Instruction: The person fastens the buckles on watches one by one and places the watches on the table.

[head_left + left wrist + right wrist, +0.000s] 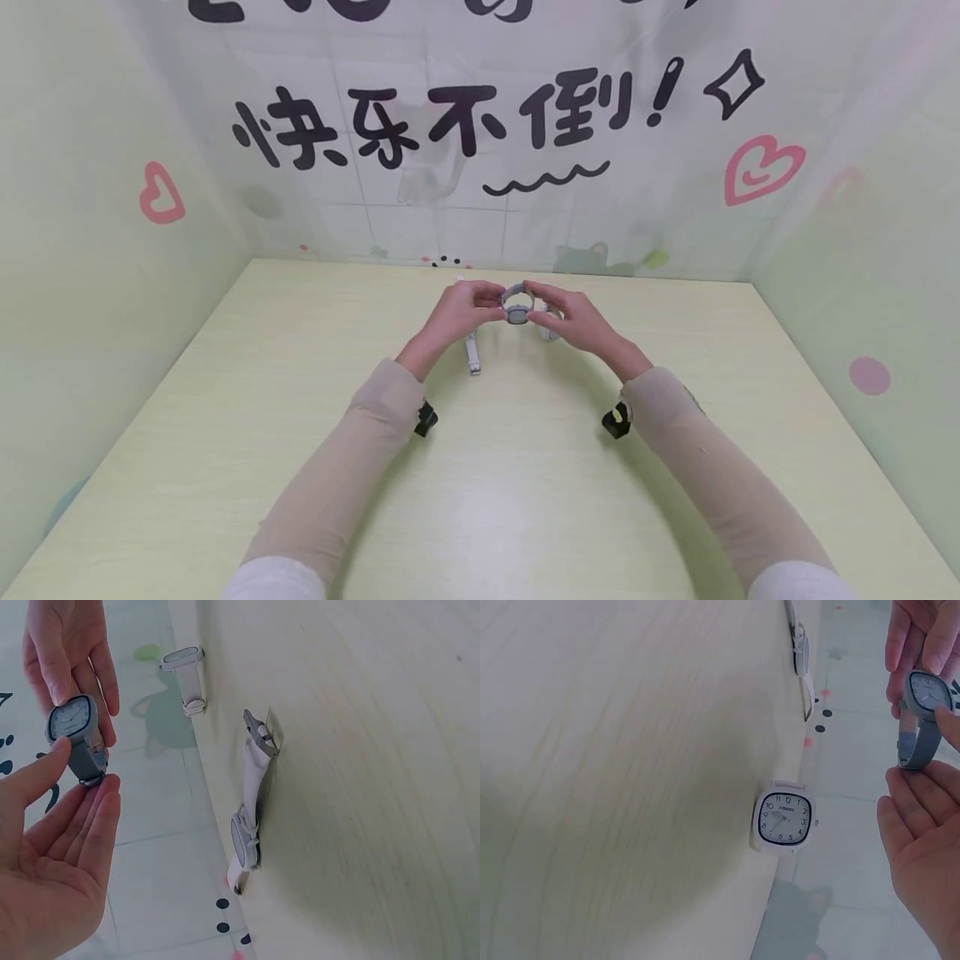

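A grey-blue wristwatch (517, 315) is held up above the far part of the table, its strap forming a loop and its square face toward me. My left hand (459, 310) pinches it on the left, thumb by the case (73, 718) and fingers at the strap. From the other side my right hand (576, 322) grips it too, thumb on the case edge. Below the left hand, a white watch (472, 354) lies stretched out on the table. Behind the right hand sits another white watch (784, 817), dial showing, partly hidden in the head view.
The pale wooden table (487, 483) ends at a printed back wall (420, 225) with black lettering, and side walls stand left and right. Black wrist cameras hang under both sleeves, one at the left cuff (425, 419).
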The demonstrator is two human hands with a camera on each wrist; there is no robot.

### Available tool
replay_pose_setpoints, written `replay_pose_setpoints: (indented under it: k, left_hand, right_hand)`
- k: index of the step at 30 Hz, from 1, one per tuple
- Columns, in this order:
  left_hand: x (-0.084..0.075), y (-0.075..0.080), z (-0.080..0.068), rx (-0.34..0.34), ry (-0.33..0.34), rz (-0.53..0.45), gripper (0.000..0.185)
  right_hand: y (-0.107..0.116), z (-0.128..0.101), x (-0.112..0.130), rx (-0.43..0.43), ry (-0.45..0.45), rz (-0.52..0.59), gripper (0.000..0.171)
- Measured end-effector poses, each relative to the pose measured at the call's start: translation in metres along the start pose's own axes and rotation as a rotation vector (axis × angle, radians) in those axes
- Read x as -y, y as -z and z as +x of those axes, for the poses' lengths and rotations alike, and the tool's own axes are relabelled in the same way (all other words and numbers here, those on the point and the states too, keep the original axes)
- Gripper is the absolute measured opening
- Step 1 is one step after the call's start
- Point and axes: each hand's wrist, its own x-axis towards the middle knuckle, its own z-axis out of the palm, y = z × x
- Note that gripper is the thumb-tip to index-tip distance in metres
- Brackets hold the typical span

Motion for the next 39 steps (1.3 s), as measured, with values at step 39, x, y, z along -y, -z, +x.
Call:
replay_pose_setpoints:
  k: [39]
  left_hand:
    - [0.018, -0.015, 0.009, 0.040, 0.061, 0.098, 0.044]
  right_hand:
    - [-0.009, 0.007, -0.016, 0.124, -0.079, -0.111, 0.054]
